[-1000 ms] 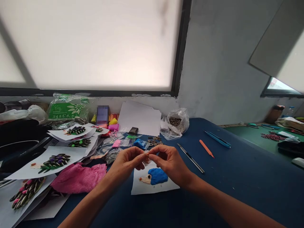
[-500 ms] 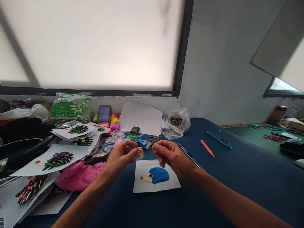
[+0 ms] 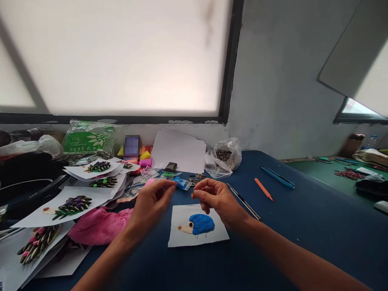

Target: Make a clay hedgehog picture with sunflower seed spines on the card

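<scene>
My right hand (image 3: 214, 198) pinches a small orange-brown bit of modelling clay (image 3: 192, 195) between thumb and fingertips, above the back of a white card (image 3: 176, 238). On that card lies a flat clay hedgehog (image 3: 202, 224) with a blue body, a pale snout, a dark eye and an orange-brown nose. Two small pen-drawn legs show under it. To the left, my left hand (image 3: 154, 204) hovers over the table with fingers curved and thumb a little apart; nothing shows in it. A blue clay packet (image 3: 182, 183) lies just beyond the fingertips.
Seed-covered hedgehog cards (image 3: 72, 206) and a pink cloth (image 3: 97, 226) lie left. Behind are white sheets (image 3: 178, 151), a bag of seeds (image 3: 224, 155) and loose seeds (image 3: 197, 178). Tweezers (image 3: 244, 202), an orange pen (image 3: 263, 190) and a blue tool (image 3: 277, 178) lie right.
The small clear wrapper with orange-brown clay is no longer visible at my left hand, whose fingers have loosened. My right hand still pinches its bit, slightly further left in view.
</scene>
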### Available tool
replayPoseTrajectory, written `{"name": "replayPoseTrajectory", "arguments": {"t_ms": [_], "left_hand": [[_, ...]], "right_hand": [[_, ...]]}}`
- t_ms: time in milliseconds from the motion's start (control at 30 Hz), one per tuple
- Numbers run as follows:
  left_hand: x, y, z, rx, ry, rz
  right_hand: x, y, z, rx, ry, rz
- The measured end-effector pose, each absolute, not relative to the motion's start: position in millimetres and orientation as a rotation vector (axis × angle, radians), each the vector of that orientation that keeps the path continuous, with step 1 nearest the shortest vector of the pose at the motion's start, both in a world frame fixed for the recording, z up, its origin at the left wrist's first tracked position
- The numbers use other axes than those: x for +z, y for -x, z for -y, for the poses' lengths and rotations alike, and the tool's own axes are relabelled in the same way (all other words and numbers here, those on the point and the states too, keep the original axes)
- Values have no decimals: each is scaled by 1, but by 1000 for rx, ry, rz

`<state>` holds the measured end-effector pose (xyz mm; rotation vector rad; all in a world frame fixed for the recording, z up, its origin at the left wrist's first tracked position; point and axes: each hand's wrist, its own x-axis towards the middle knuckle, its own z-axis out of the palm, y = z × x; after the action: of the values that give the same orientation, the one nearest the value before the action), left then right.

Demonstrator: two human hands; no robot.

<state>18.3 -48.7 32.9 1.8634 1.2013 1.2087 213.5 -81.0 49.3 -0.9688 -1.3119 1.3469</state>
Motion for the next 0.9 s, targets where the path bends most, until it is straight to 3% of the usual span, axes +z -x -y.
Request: {"name": "replayPoseTrajectory", "arguments": {"t_ms": [200,533,900], "left_hand": [[43,-30,61,733,-1493,-787],[34,-26,55,707,-1208,-669],[29,-27,54,742,-1201,-707]], "right_hand": [[50,-210,85,1236,987,1410],[39,-208,88,819,929,1710],[51,-212,86,1241,991,1541]]}}
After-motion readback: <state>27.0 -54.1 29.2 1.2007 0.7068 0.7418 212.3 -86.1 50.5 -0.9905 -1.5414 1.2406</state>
